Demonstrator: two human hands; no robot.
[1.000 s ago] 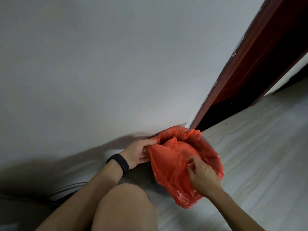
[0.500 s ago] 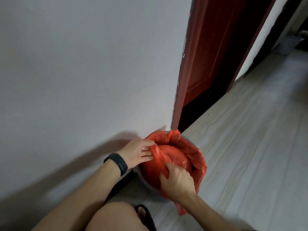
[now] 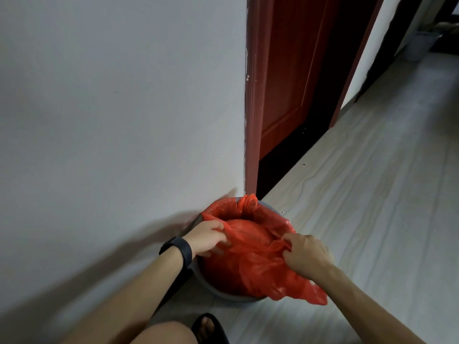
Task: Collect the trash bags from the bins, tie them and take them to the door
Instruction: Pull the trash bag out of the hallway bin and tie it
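Head view, red trash bag (image 3: 250, 259) in a grey bin (image 3: 224, 295) low in the middle, left hand (image 3: 207, 238) and right hand (image 3: 304, 254) both closed, pinching its rim, red door (image 3: 285, 78) at the top.

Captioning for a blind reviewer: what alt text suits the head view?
Both hands, left hand and right hand, grip a red trash bag lining a grey bin against a white wall, beside a dark red door.
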